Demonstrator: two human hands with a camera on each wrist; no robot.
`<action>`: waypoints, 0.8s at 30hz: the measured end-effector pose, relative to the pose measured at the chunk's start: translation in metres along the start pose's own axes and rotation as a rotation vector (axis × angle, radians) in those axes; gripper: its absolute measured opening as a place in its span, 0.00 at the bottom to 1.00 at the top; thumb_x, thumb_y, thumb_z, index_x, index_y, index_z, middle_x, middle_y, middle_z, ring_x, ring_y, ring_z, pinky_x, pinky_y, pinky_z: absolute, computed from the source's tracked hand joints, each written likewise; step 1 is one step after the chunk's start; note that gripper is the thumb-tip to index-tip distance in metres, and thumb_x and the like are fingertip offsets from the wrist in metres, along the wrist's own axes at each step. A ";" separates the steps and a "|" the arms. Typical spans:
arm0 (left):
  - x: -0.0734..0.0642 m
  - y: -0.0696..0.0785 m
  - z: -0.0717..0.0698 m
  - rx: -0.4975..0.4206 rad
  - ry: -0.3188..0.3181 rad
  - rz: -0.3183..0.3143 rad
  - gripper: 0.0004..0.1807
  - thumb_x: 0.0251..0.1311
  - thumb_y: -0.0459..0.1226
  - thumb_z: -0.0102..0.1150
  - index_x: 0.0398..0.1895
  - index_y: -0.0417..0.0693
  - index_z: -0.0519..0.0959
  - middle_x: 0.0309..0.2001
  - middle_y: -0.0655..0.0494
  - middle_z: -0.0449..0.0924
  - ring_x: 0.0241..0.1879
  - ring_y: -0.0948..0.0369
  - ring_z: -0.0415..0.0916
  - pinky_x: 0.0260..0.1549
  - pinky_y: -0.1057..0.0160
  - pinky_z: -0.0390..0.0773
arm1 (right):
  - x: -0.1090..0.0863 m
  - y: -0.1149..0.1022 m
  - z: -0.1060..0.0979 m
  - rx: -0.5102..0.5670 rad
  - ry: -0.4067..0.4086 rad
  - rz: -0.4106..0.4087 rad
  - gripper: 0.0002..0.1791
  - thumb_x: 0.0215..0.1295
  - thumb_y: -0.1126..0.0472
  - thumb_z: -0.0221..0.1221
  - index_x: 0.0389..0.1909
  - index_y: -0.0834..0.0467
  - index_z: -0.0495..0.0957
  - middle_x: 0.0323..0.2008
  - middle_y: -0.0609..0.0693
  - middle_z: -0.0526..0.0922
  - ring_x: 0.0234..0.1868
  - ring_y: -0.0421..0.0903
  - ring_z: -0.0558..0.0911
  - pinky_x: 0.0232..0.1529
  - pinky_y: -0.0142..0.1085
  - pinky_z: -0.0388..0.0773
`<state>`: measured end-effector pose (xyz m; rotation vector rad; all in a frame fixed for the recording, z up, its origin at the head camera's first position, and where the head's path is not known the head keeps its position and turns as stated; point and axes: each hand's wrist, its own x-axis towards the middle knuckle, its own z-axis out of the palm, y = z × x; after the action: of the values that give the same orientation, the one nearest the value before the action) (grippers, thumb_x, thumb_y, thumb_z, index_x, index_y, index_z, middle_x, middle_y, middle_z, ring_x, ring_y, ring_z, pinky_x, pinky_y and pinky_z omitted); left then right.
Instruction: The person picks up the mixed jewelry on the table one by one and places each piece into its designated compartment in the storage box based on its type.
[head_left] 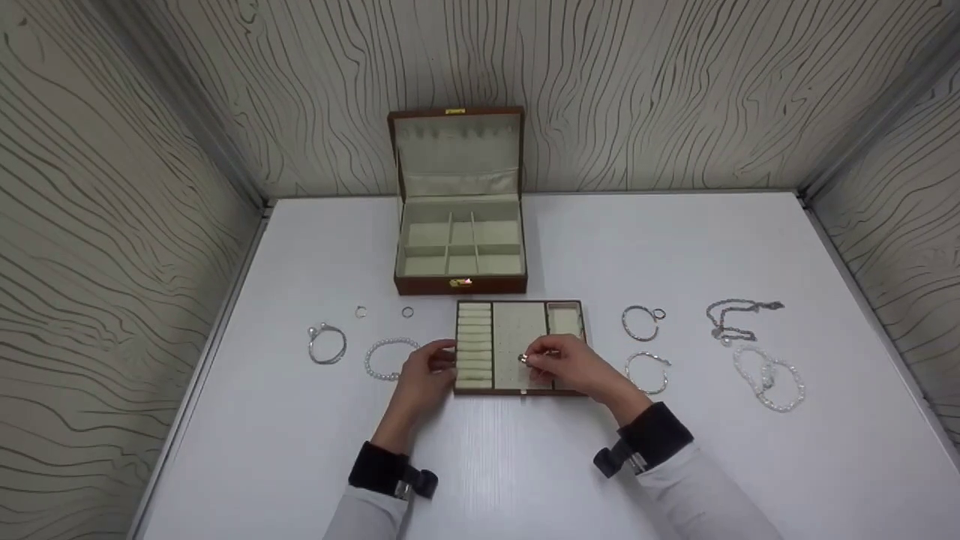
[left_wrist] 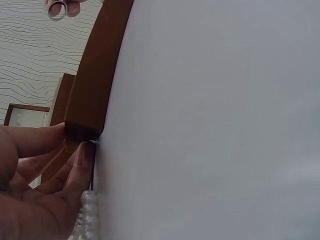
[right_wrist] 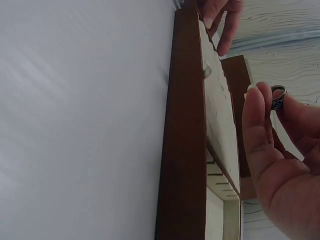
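A person's left hand (head_left: 426, 375) grips the left edge of a jewelry tray (head_left: 519, 319) on a white table (head_left: 480, 465), fingers bent around it, while the right hand (head_left: 564, 364), fingertips drawn together, pinches a metal ring (right_wrist: 278, 98) above the tray's flat middle panel. Behind the tray, toward the table's far edge, a brown jewelry box (head_left: 461, 285) stands with its lid raised. A pearl bracelet (left_wrist: 90, 216) lies just beside the left hand; a chain (head_left: 739, 302) and a beaded strand (head_left: 768, 376) lie toward the table's right edge.
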<state>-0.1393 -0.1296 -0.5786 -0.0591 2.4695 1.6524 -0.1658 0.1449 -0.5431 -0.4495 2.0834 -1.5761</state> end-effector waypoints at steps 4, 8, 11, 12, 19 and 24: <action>0.001 0.000 0.000 0.010 0.006 -0.012 0.26 0.57 0.26 0.62 0.61 0.42 0.75 0.46 0.50 0.80 0.49 0.54 0.78 0.51 0.55 0.76 | 0.007 -0.005 0.013 -0.026 -0.033 -0.022 0.10 0.72 0.65 0.56 0.41 0.70 0.79 0.31 0.56 0.82 0.32 0.46 0.82 0.37 0.39 0.82; 0.002 -0.002 0.001 0.006 0.007 -0.014 0.26 0.57 0.26 0.62 0.62 0.43 0.75 0.47 0.50 0.80 0.49 0.54 0.78 0.51 0.56 0.76 | 0.014 -0.008 0.025 -0.055 -0.058 -0.004 0.10 0.72 0.64 0.56 0.40 0.69 0.79 0.29 0.53 0.81 0.29 0.46 0.81 0.33 0.39 0.82; 0.002 -0.002 0.001 -0.004 0.003 -0.005 0.26 0.57 0.26 0.62 0.61 0.41 0.75 0.47 0.49 0.80 0.49 0.54 0.77 0.51 0.55 0.76 | 0.020 -0.009 0.034 -0.144 -0.068 0.009 0.09 0.72 0.63 0.56 0.39 0.65 0.80 0.27 0.50 0.80 0.26 0.43 0.79 0.28 0.36 0.78; 0.002 -0.002 0.001 -0.004 0.003 -0.007 0.26 0.57 0.26 0.62 0.61 0.42 0.75 0.47 0.49 0.80 0.49 0.54 0.77 0.51 0.55 0.76 | 0.022 -0.010 0.036 -0.171 -0.070 0.010 0.08 0.72 0.63 0.56 0.38 0.64 0.80 0.27 0.50 0.80 0.26 0.42 0.78 0.27 0.35 0.76; 0.003 -0.002 0.000 -0.014 0.001 0.005 0.26 0.57 0.25 0.61 0.61 0.41 0.75 0.46 0.48 0.80 0.48 0.53 0.78 0.51 0.54 0.77 | 0.036 -0.014 0.050 -0.368 -0.074 -0.065 0.07 0.71 0.61 0.57 0.38 0.58 0.82 0.31 0.47 0.81 0.31 0.41 0.77 0.34 0.37 0.76; 0.001 -0.002 -0.002 -0.021 -0.007 0.034 0.25 0.57 0.24 0.60 0.61 0.39 0.75 0.46 0.47 0.80 0.48 0.52 0.78 0.50 0.54 0.77 | 0.043 -0.012 0.054 -0.419 -0.080 -0.142 0.06 0.70 0.63 0.58 0.37 0.59 0.82 0.35 0.45 0.79 0.39 0.44 0.78 0.44 0.42 0.76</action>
<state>-0.1407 -0.1316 -0.5798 -0.0142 2.4608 1.6894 -0.1716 0.0757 -0.5510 -0.8065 2.3623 -1.1634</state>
